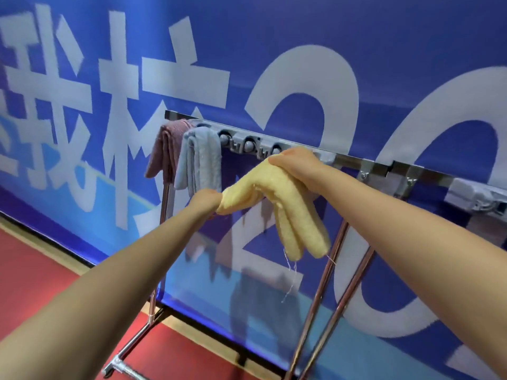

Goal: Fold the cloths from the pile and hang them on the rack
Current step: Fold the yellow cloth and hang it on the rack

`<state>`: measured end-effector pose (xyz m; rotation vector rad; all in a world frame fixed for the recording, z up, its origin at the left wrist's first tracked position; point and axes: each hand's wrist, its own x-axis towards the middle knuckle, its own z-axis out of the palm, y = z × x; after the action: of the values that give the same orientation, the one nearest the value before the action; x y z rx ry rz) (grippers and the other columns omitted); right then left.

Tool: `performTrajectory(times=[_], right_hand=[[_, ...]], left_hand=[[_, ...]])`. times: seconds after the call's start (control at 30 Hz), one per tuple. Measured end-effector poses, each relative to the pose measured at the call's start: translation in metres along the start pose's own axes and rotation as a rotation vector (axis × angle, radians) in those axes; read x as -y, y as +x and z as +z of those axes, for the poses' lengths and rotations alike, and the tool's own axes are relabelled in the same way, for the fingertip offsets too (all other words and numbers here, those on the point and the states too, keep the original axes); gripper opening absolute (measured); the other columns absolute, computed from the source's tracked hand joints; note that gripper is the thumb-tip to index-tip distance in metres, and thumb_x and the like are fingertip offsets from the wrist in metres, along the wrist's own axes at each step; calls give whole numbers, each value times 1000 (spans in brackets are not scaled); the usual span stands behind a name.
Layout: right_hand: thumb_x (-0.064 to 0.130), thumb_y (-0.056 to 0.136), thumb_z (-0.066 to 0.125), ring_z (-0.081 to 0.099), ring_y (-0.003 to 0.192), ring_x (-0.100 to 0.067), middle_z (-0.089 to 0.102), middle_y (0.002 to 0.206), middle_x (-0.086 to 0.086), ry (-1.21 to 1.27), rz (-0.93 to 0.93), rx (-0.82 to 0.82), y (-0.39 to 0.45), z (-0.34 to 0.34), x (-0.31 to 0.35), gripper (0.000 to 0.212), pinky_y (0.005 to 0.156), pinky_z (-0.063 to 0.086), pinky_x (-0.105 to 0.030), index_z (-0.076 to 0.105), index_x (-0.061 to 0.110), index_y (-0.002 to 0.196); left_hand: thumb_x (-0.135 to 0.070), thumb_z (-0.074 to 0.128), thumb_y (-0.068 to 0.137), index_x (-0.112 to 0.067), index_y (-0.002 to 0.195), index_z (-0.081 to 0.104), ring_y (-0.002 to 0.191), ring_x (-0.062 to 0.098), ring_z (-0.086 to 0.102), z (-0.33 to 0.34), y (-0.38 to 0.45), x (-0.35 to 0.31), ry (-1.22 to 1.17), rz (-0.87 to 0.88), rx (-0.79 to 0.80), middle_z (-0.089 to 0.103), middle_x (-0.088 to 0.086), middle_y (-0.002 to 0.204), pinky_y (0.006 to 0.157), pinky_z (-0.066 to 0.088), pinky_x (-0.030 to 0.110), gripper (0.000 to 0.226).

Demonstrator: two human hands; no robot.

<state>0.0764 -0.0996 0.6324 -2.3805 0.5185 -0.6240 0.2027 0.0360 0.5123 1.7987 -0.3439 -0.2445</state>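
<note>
— Rack first, since it is the biggest thing: a chrome frame standing on the red floor against the blue banner, with a grey strip of clips along its top bar. Which step would you say is in hand?

— Hanging, I'd judge. A pink cloth and a grey cloth already droop, folded, from the left end of the bar, side by side. The yellow cloth is folded into a thick strip and held up just in front of the bar, beside the free clips, not yet hung.

— And the pile?

— Out of view; I can't say how many are left.

— What does the next move call for?

— My guess: lifting the fold over the bar, or pushing it into a clip right of the grey one, then letting both ends drop evenly.

— The hands?

— The right hand lies over the cloth's upper bend, fingers curled down round it, right by the clips. The left hand is lower, closed in a fist on the cloth's near end. Two thick folds hang free below the right wrist, loose threads trailing.
</note>
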Motion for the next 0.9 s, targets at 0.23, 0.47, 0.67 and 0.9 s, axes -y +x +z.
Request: performTrajectory(times=[0.23, 0.47, 0.67, 0.9], right_hand=[[34, 84, 64, 49, 75, -17, 54, 85, -4, -103, -49, 112, 71, 26, 42, 28, 64, 41, -29, 67, 9, 94], [29, 88, 62, 62, 89, -18, 65, 102, -6, -6, -69, 169, 125, 54, 61, 32, 77, 51, -31, 66, 6, 110], [27, 89, 64, 63, 94, -18, 66, 103, -5, 5, -69, 103, 162, 70, 58, 28, 80, 52, -29, 67, 7, 108], [30, 87, 62, 57, 86, -15, 65, 90, -1, -226, -226, -13, 171, 78, 44, 23, 65, 45, -24, 72, 12, 96]], left_hand=[[-30, 49, 90, -15, 106, 70, 106, 26, 62, -11, 40, -30, -352, 138, -15, 69, 6, 109, 100, 47, 45, 30], [-32, 37, 101, -10, 83, 65, 60, 12, 57, -15, 72, -36, -577, 277, 40, 62, 3, 67, 53, 46, 22, 40], [-42, 32, 102, -21, 95, 69, 85, 10, 66, -8, 98, -42, -572, 282, 28, 71, -1, 86, 72, 53, 24, 43], [-50, 37, 96, -32, 92, 67, 99, 13, 63, 1, 107, -40, -510, 342, 20, 70, -1, 100, 91, 49, 36, 36]])
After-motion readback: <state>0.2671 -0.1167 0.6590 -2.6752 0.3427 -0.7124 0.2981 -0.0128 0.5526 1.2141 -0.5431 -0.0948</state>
